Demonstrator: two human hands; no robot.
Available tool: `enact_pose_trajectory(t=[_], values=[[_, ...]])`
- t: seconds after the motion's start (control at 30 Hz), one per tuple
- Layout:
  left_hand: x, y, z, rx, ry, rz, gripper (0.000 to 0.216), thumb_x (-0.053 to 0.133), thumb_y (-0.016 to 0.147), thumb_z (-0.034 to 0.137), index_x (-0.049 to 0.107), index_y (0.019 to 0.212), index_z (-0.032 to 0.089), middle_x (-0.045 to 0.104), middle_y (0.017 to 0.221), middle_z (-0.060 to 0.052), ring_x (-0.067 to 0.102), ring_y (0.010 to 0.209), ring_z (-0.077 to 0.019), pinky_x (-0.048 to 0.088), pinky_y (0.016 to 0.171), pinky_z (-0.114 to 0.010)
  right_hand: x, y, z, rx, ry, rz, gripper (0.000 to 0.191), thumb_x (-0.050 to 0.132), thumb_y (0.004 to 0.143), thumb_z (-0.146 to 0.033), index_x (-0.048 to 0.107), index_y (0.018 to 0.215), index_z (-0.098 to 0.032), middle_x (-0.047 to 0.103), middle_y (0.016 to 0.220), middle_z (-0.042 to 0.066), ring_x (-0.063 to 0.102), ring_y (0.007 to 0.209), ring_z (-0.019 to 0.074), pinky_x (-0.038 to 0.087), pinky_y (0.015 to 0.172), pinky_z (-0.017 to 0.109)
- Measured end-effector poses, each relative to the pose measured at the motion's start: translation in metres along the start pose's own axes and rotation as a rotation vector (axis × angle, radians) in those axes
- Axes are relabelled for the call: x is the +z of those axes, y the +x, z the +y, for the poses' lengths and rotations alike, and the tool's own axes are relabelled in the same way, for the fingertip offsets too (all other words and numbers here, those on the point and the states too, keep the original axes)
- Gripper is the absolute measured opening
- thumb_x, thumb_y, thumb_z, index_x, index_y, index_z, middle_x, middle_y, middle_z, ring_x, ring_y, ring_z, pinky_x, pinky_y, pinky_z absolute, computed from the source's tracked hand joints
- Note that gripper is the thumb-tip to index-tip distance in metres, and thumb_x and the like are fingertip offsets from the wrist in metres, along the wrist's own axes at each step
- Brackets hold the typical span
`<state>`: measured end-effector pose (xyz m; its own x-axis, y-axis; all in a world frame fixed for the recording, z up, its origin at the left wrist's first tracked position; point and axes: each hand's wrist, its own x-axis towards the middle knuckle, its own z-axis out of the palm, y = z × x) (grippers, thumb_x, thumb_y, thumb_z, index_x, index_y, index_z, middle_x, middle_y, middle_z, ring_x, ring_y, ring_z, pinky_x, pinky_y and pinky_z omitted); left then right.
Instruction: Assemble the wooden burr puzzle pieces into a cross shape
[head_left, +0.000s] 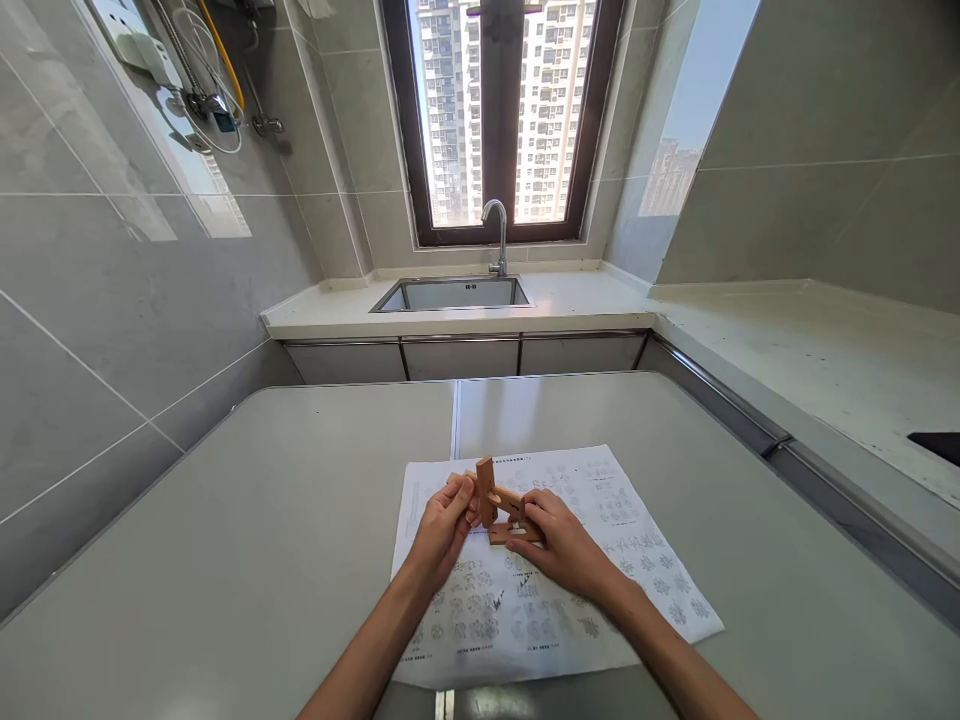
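Several notched wooden puzzle pieces point(486, 492) are joined loosely between my two hands, over a printed sheet. My left hand point(444, 522) pinches the left end of a piece beside the upright one. Wrapped round the right side of the pieces, my right hand point(561, 540) has its thumb at the lower flat piece point(504, 535) and its fingers above. The paper sheet point(480, 640) carries rows of small line diagrams and a few handwritten check marks, and it lies under both hands. My fingers hide parts of the pieces.
A pale table point(262, 530) with a centre seam bears the sheet. Beyond it stands a white counter point(330, 315) with a sink point(457, 293) and a faucet point(499, 235) below a window. Another counter point(862, 340) runs along the right; a tiled wall point(135, 330) is on the left.
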<state>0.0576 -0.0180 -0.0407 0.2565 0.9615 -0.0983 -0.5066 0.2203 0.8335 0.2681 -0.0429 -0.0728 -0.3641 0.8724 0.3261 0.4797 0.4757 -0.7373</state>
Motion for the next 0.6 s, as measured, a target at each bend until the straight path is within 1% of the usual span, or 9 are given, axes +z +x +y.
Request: enact_pose_trajectory(t=[0.13, 0.27, 0.37, 0.43, 0.5, 0.6], values=[[-0.0003, 0.0005, -0.0001, -0.004, 0.019, -0.009, 0.037, 0.082, 0.085, 0.047, 0.068, 0.087, 0.013, 0.049, 0.071, 0.003, 0.044, 0.065, -0.0092, 0.039, 0.065, -0.023, 0.0010, 0.0005, 0.0007, 0.003, -0.005, 0.002, 0.016, 0.074, 0.092, -0.035, 0.070, 0.105, -0.026, 0.067, 0.109, 0.009, 0.061, 0.102, 0.0298, 0.051, 0.088, 0.046], [0.0003, -0.0001, 0.0004, -0.006, 0.055, -0.008, 0.040, 0.084, 0.082, 0.049, 0.065, 0.079, 0.014, 0.049, 0.069, 0.003, 0.042, 0.061, -0.0088, 0.037, 0.061, -0.023, 0.0015, 0.0010, 0.0015, 0.016, -0.021, 0.043, 0.014, 0.070, 0.095, -0.036, 0.071, 0.104, -0.025, 0.068, 0.109, 0.010, 0.062, 0.100, 0.0300, 0.051, 0.086, 0.046], [-0.0012, 0.0000, -0.0004, -0.009, 0.100, 0.015, 0.045, 0.084, 0.081, 0.052, 0.060, 0.072, 0.015, 0.046, 0.065, 0.004, 0.038, 0.058, -0.0079, 0.033, 0.056, -0.022, 0.0011, 0.0023, 0.0050, 0.062, 0.023, 0.126, 0.018, 0.065, 0.098, -0.040, 0.071, 0.106, -0.025, 0.066, 0.113, 0.011, 0.062, 0.101, 0.0294, 0.051, 0.087, 0.045], [-0.0027, 0.0002, -0.0011, -0.022, 0.138, 0.009, 0.047, 0.082, 0.082, 0.054, 0.058, 0.069, 0.015, 0.043, 0.063, 0.005, 0.033, 0.055, -0.0069, 0.028, 0.053, -0.022, -0.0001, 0.0042, 0.0077, 0.115, 0.099, 0.197, 0.023, 0.063, 0.098, -0.044, 0.071, 0.108, -0.025, 0.065, 0.114, 0.011, 0.062, 0.103, 0.0288, 0.051, 0.091, 0.045], [-0.0038, 0.0002, -0.0010, -0.043, 0.176, -0.010, 0.047, 0.080, 0.083, 0.054, 0.057, 0.069, 0.016, 0.040, 0.062, 0.007, 0.029, 0.052, -0.0062, 0.024, 0.052, -0.022, -0.0024, 0.0066, 0.0094, 0.178, 0.222, 0.258, 0.028, 0.064, 0.097, -0.049, 0.071, 0.107, -0.024, 0.065, 0.115, 0.010, 0.062, 0.103, 0.0280, 0.051, 0.092, 0.043], [-0.0032, -0.0009, 0.0006, -0.061, 0.225, -0.025, 0.047, 0.078, 0.085, 0.055, 0.057, 0.069, 0.016, 0.037, 0.059, 0.007, 0.025, 0.051, -0.0064, 0.021, 0.051, -0.024, -0.0077, 0.0093, 0.0085, 0.278, 0.475, 0.275, 0.035, 0.067, 0.094, -0.055, 0.071, 0.108, -0.024, 0.066, 0.112, 0.009, 0.062, 0.094, 0.0244, 0.051, 0.087, 0.039]])
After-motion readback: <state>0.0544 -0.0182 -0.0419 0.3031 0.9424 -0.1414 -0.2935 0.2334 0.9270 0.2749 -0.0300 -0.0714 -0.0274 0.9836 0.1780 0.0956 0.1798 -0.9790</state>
